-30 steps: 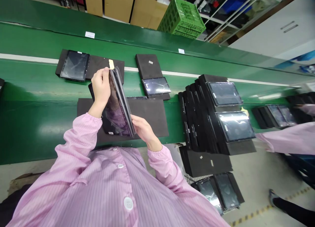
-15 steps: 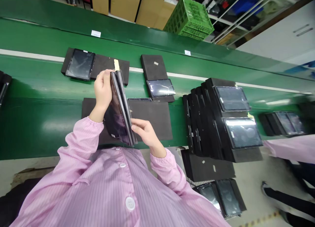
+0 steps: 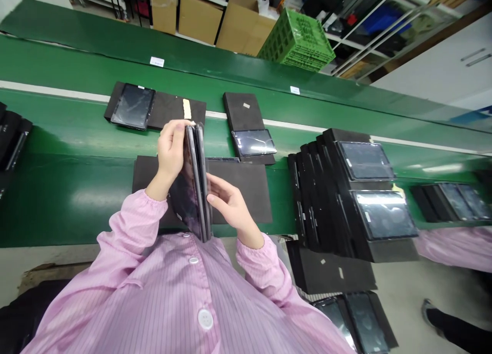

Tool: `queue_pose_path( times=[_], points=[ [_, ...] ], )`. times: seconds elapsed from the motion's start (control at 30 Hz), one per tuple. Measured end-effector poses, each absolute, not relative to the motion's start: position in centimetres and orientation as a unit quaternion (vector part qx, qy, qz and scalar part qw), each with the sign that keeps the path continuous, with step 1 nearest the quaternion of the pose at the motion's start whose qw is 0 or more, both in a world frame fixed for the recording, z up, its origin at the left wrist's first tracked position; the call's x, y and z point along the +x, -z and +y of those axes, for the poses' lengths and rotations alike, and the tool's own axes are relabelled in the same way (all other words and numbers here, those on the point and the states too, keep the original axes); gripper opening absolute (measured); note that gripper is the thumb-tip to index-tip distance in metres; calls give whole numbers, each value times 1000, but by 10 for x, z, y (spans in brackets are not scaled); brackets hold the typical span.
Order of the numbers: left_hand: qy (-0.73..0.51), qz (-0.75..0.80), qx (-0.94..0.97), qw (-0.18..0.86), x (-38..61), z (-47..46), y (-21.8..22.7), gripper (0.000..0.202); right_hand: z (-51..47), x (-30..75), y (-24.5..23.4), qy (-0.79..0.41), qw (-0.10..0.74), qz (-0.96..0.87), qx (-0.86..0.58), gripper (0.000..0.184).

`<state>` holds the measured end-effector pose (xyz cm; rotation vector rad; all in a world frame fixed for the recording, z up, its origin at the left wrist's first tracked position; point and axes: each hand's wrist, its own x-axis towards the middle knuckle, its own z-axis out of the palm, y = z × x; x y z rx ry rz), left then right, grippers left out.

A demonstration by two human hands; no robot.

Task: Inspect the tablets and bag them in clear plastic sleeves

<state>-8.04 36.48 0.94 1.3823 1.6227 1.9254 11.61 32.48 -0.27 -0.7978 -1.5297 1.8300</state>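
Observation:
Two thin black tablets (image 3: 197, 185) in clear film stand on edge, side by side, in front of my chest, with a narrow gap between their upper ends. My left hand (image 3: 171, 149) grips them at the far upper end, its fingers partly hidden behind the dark face. My right hand (image 3: 229, 203) has its thumb and fingers bent against the right-hand tablet's side. Beneath them lies a wide black foam board (image 3: 246, 190) on the green bench, and the edge of another flat device shows at the board's far side.
A tablet (image 3: 134, 106) rests on a black board with yellow tape (image 3: 187, 109). Another tablet (image 3: 253, 142) lies on a second board. Stacked black holders with tablets (image 3: 367, 161) stand at right. A green crate (image 3: 298, 41) sits behind the bench. A co-worker's pink sleeve (image 3: 457, 246) shows at far right.
My hands and the held tablets have shifted slightly right, and the tablets now stand more upright. The whole view has moved a little. At right, the co-worker's sleeve and leg have moved.

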Motion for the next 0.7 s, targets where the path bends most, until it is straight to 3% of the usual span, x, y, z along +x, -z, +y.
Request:
queue_pose_path(
  times=[0.27, 0.37, 0.5, 0.7],
  points=[
    [-650, 465, 574, 177, -76, 349, -17, 44, 341, 96, -27, -650, 376, -610, -253, 58],
    [-644, 413, 622, 168, -78, 343, -16, 45, 346, 92, -32, -648, 390, -614, -225, 69],
    [-637, 380, 647, 180, -78, 331, -15, 59, 348, 87, -35, -665, 351, -631, -192, 86],
    [-578, 387, 686, 214, -77, 311, -22, 82, 342, 76, -39, -632, 376, -649, -195, 77]
  ],
)
